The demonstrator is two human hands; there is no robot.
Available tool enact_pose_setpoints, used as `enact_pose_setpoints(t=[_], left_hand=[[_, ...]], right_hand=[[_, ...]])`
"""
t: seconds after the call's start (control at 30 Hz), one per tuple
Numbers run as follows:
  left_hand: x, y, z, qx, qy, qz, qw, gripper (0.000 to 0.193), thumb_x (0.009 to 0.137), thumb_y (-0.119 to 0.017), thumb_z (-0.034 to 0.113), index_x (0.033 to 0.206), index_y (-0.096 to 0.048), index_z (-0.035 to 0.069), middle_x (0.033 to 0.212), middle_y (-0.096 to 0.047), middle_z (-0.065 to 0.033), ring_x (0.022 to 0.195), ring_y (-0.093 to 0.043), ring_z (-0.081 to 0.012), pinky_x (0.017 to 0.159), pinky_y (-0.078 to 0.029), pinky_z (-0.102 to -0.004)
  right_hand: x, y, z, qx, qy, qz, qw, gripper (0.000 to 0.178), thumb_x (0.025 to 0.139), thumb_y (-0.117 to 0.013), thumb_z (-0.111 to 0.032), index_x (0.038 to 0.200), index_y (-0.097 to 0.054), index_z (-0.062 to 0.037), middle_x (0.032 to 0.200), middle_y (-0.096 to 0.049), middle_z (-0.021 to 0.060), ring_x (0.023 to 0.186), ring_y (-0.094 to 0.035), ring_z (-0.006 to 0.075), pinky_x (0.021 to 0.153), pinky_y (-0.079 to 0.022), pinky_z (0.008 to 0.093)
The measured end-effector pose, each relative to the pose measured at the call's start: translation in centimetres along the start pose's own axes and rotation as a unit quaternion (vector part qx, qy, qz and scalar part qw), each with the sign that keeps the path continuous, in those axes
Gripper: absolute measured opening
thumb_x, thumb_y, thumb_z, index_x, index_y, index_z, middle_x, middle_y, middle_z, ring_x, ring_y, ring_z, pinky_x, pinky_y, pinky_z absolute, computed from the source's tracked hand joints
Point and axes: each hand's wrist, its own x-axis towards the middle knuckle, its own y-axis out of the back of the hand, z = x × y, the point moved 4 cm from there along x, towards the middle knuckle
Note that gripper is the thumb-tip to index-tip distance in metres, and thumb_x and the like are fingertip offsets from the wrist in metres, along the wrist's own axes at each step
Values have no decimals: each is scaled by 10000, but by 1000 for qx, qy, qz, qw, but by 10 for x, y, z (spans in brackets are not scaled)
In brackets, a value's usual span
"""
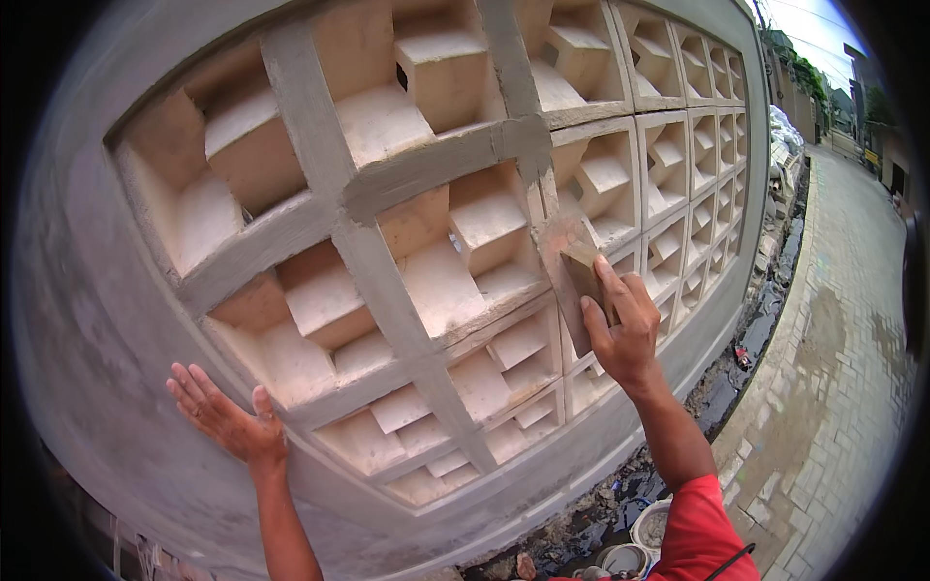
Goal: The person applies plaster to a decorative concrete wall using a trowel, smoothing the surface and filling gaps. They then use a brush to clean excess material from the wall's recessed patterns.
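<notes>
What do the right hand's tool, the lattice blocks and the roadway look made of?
Tool: wood or metal, unclear; dull, brownish, flat-faced. Lattice blocks: probably cast concrete or clay; matte, pale tan, crisp-edged. Roadway: apparently concrete pavers; matte grey, joints visible.

Bright daylight, washed-out sky (816,29), fisheye bending
</notes>
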Motion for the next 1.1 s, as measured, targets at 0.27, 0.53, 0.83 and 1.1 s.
enact_pose_setpoints(t=[0.27, 0.53, 0.83, 1.1], left_hand=[[2, 0, 3, 6, -11, 5, 1000, 775, 992, -326, 596, 1546, -213, 66, 1612, -208, -136, 1487, -169, -356, 1202, -137, -507], [0, 2, 1, 10, -12, -1, 1000, 781, 991, -328, 595, 1545, -213, 57, 1614, -206, -135, 1492, -158, -350, 1203, -132, -505], [0, 0, 1, 14, -9, 0, 1000, 773, 995, -319, 592, 1546, -214, 60, 1614, -201, -135, 1492, -159, -349, 1203, -135, -510], [1, 2, 1, 11, -8, 8, 1000, 771, 994, -323, 593, 1548, -211, 69, 1616, -201, -133, 1488, -173, -352, 1198, -149, -514]], right_hand=[[39, -40, 4, 2, 31, 115, 993, 588, 788, -706, -19, 1356, -552, -26, 810, -544, 126, 715, -548, 281, 649, -475, 392], [-9, -19, 9, 8, 4, 15, 1000, 608, 780, -703, -10, 1368, -550, -38, 813, -544, 119, 707, -549, 271, 636, -476, 392], [70, -24, 1, -6, 30, 59, 998, 576, 811, -682, -27, 1370, -548, -54, 818, -526, 117, 717, -544, 287, 637, -468, 411], [-3, 11, 6, -9, -10, -43, 999, 550, 808, -683, -16, 1346, -569, -40, 850, -567, 130, 737, -579, 293, 682, -491, 406]])
